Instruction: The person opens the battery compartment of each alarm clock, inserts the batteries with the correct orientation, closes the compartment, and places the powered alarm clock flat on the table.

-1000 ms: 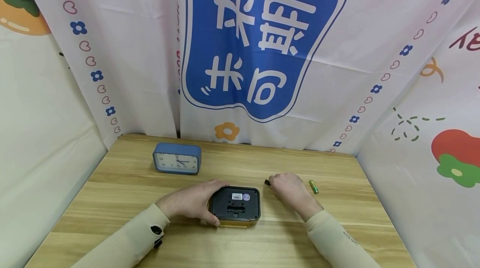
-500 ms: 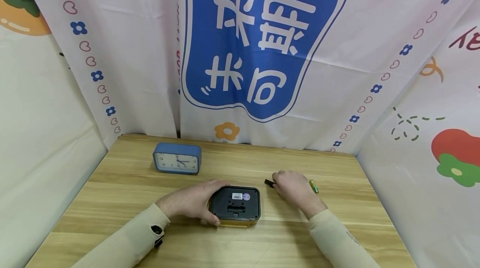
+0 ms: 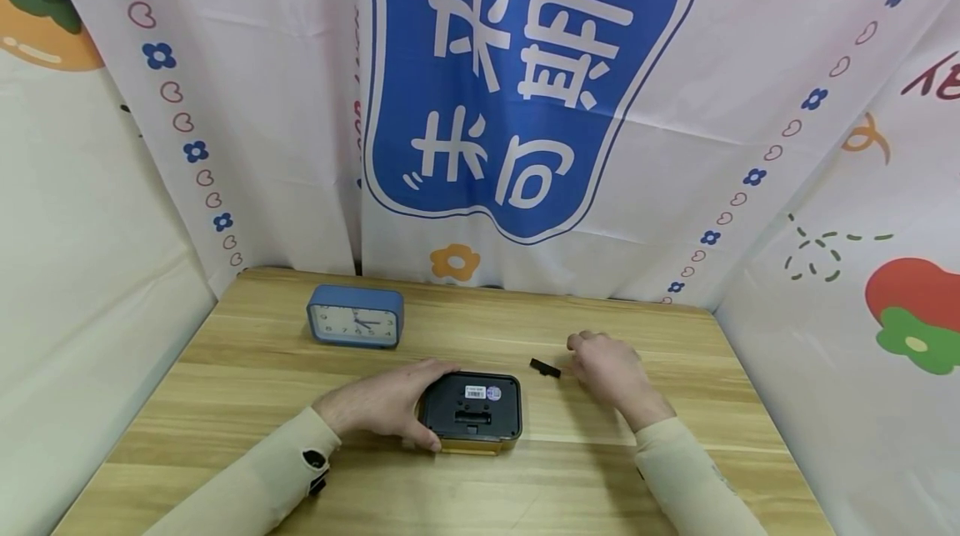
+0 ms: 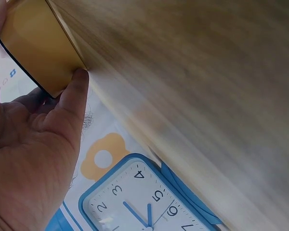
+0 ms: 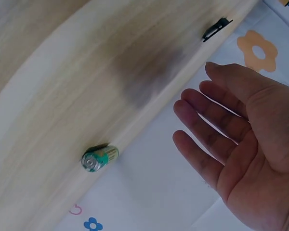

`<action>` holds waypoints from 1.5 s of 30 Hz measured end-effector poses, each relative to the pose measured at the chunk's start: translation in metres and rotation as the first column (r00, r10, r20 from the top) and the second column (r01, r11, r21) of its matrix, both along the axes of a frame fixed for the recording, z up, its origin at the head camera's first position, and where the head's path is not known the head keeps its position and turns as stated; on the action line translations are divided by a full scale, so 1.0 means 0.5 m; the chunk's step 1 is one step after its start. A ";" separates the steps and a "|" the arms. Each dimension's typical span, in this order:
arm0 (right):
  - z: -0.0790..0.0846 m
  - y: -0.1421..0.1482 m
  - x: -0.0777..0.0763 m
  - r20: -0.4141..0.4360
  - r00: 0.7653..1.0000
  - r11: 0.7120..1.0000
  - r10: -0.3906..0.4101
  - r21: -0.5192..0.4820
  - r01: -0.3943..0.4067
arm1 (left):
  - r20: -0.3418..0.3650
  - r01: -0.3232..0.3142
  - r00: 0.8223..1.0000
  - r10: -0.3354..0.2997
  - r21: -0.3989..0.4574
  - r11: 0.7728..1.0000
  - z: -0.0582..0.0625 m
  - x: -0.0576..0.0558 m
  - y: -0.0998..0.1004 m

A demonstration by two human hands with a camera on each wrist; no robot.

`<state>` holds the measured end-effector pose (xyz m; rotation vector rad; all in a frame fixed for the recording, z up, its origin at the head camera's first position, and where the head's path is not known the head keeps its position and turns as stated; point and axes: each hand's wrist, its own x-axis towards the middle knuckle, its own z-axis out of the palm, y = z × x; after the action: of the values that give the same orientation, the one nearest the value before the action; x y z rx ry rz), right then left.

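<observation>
A yellow-sided alarm clock [image 3: 470, 404] lies face down on the table with its black back and battery slot facing up. My left hand [image 3: 390, 398] grips it by its left end, thumb at the near side; in the left wrist view fingers reach around the yellow case [image 4: 36, 45]. My right hand [image 3: 609, 371] is above the table to the right, its fingers loosely bent and holding nothing. Just left of it lies a small black battery cover [image 3: 544, 368]. A green battery [image 5: 101, 158] rests on the table in the right wrist view; the right hand hides it in the head view.
Upright at the back left of the wooden table [image 3: 262, 369] stands a blue alarm clock [image 3: 355, 317]. A printed white curtain [image 3: 300, 144] hangs behind the table's back edge, with light-coloured panels at both sides.
My right hand has let go of the black battery cover, leaving it on the table, and has moved right, over the battery. The left hand and the yellow clock stay put.
</observation>
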<state>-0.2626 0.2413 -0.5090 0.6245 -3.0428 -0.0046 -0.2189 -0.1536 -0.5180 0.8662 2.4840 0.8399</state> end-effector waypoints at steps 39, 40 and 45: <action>0.025 0.144 0.004 0.201 0.963 0.978 -0.180 -0.070 0.198 | 0.006 -0.003 1.000 0.003 0.007 1.000 -0.002 -0.001 -0.001; 0.025 0.145 0.005 0.209 0.961 0.977 -0.183 -0.068 0.201 | 0.006 -0.003 1.000 0.003 0.006 1.000 -0.002 -0.001 -0.001; 0.023 0.147 0.005 0.223 0.959 0.979 -0.173 -0.070 0.193 | 0.008 -0.005 1.000 0.005 0.007 1.000 -0.002 0.000 -0.001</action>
<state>-0.2603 0.3145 -0.4976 0.3563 -3.2756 0.2097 -0.2191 -0.1539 -0.5189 0.8573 2.4787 0.8521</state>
